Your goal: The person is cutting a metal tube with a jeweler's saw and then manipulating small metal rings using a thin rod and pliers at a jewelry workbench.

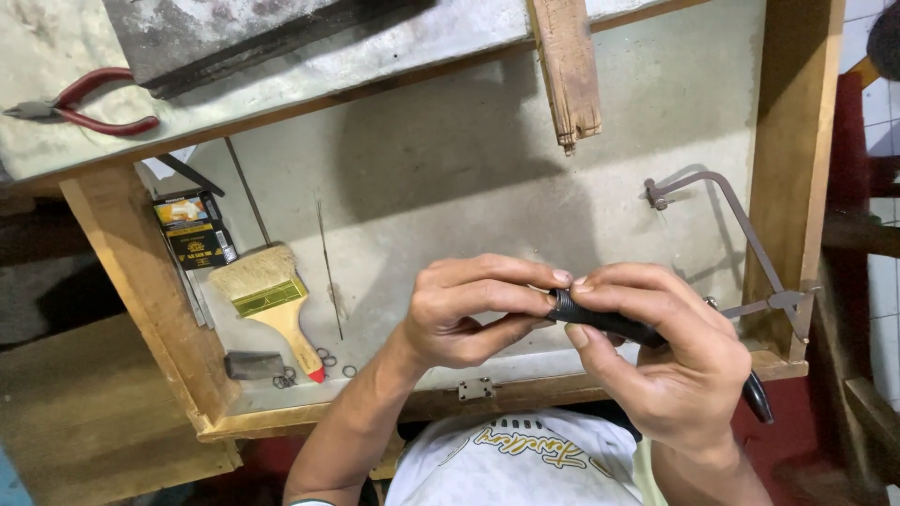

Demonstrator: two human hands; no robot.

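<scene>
Between my two hands, the black tool handle (600, 321) runs left-up to right-down, right hand (670, 361) fingers wrapped shut around it, left hand (473, 314) fingers pinching its ribbed tip

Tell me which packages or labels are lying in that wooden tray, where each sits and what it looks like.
Small box: at the tray's left side, just above the brush; rectangular, black with yellow and orange panels.
Label band on the paintbrush: across the brush between bristles and wooden handle, left of the hands; a narrow yellow-green strip.
No screens or signs are in view.
</scene>
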